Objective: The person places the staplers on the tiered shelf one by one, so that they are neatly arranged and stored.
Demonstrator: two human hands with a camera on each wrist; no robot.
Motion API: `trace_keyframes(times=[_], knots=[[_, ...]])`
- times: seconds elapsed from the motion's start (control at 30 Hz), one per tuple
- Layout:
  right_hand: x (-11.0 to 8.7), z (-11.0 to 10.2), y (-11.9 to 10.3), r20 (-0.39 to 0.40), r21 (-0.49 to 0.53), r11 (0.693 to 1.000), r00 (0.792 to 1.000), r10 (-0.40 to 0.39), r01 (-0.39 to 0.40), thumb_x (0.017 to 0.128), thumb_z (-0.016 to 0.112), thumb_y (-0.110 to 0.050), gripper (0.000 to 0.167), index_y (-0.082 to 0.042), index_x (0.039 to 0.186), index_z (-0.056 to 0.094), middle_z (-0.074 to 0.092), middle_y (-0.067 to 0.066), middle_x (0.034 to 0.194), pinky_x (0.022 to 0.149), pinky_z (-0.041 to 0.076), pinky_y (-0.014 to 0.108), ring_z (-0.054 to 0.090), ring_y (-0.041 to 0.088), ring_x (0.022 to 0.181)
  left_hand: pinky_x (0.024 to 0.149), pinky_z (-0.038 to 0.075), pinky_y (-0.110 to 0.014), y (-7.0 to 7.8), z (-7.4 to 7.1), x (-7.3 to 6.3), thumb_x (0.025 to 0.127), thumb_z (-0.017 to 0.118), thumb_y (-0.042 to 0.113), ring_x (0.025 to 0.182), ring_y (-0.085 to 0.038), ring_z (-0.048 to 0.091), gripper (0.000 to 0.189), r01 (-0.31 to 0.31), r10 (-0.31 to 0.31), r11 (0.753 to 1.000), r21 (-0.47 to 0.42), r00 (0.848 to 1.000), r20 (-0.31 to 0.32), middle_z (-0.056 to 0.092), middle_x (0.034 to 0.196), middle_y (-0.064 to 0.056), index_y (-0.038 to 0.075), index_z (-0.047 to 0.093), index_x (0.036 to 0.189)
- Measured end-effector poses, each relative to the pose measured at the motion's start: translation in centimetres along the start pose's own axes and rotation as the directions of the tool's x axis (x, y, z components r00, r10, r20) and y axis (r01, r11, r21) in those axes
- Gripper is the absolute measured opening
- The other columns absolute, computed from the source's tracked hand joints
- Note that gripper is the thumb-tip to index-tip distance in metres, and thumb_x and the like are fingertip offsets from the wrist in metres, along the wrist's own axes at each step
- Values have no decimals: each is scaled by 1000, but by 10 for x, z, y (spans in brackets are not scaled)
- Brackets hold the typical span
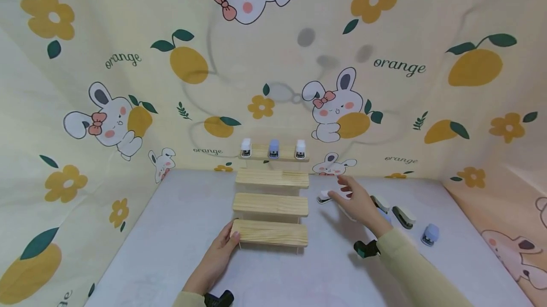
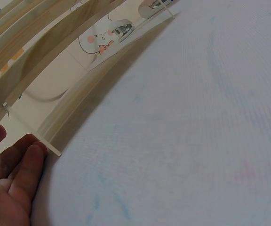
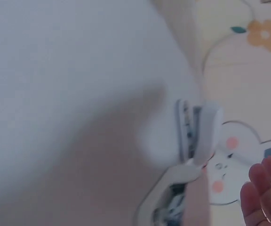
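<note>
My left hand (image 1: 218,252) grips the left end of the lowest step of a tiered wooden shelf (image 1: 269,233), thumb on the step. In the left wrist view its fingers (image 2: 29,160) are bent beside a thin shelf leg (image 2: 34,129). To the right of the shelf, my right hand (image 1: 359,202) hovers over the table with its fingers spread. Just by its fingertips is a small white stapler (image 1: 325,196); the right wrist view has this white stapler (image 3: 208,134) and a nearer one (image 3: 168,188), both apart from the fingers and blurred.
On the top step stand a white stapler (image 1: 245,148), a blue stapler (image 1: 274,148) and another white stapler (image 1: 301,149). Farther right on the table lie a white-and-black stapler (image 1: 403,217), a blue stapler (image 1: 430,234) and others partly hidden by the right arm. A printed cloth (image 1: 273,60) hangs behind.
</note>
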State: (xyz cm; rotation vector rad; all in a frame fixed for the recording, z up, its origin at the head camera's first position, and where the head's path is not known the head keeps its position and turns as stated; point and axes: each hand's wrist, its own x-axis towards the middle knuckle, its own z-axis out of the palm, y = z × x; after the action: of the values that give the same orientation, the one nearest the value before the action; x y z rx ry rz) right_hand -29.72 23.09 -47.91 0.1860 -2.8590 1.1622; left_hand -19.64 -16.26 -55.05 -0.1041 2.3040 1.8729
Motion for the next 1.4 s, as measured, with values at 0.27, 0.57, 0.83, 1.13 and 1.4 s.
trace_keyframes(times=[0.27,0.57,0.83,1.13,1.4], knots=[[-8,4,21,23,16,1000,1000,17,-17,89,66,-51,76,-7,145,39,48,20,139,92,49,52,54,38,113,115,15,-53,2,0,-1,92,51,60,144,-31,17,78,9,-9,1000,9,1000,-4,27,156,-12,18,29,153],[-11,6,33,19,12,1000,1000,-4,4,88,67,-50,72,-7,142,44,49,19,139,93,48,51,53,36,117,115,14,-53,4,-1,-1,93,51,58,145,-31,16,76,12,-12,1000,3,1000,-2,27,157,-11,18,29,153],[-15,7,31,47,-54,998,999,26,-23,85,64,-61,75,-7,135,52,52,19,135,94,48,51,55,34,117,115,13,-53,2,0,0,93,51,58,145,-31,15,76,14,-14,1000,-2,1000,-3,27,157,-9,18,28,153],[-15,11,25,112,-162,983,988,102,-83,90,68,-41,62,0,133,52,51,23,135,100,41,58,49,41,123,115,13,-53,5,2,-3,93,52,56,145,-31,16,76,12,-12,1000,-14,1000,-7,27,156,-11,15,28,153],[-22,6,9,188,-217,972,973,133,-91,87,72,-26,59,6,132,52,58,25,122,89,49,54,58,36,105,115,13,-54,7,2,-4,94,52,55,145,-33,16,76,5,-5,1000,-8,1000,-4,27,156,-12,15,28,153]])
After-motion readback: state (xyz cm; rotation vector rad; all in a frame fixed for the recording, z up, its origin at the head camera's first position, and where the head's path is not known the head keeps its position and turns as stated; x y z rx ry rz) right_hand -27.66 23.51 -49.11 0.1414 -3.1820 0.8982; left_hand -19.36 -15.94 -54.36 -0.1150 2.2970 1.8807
